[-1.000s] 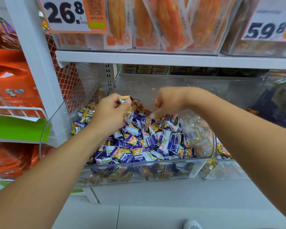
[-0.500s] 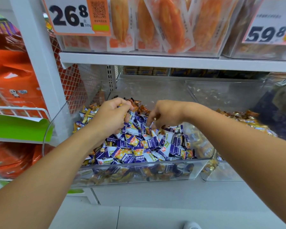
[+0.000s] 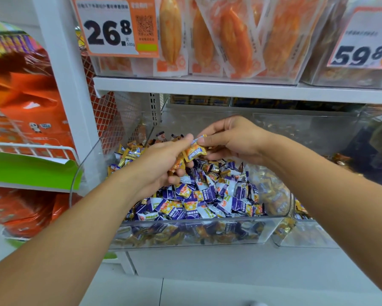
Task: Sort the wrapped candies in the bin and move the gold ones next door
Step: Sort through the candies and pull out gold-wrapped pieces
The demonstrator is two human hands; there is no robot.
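Gold candies (image 3: 194, 151) in both hands (image 3: 163, 160)

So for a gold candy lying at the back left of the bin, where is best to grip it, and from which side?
Probably pinch a twisted wrapper end of a gold candy, coming from above: the bin is open on top, and the loose ends stick up from the pile.

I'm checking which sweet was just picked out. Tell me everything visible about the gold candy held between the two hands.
The gold candy is a small pillow-shaped sweet in shiny gold-orange wrapping with a purple and white printed panel and crimped ends. It is held tilted in the air above the bin's heap of purple-and-white candies. The right hand pinches its upper end, and the left hand's fingers, already gripping more gold wrappers, touch its lower end.
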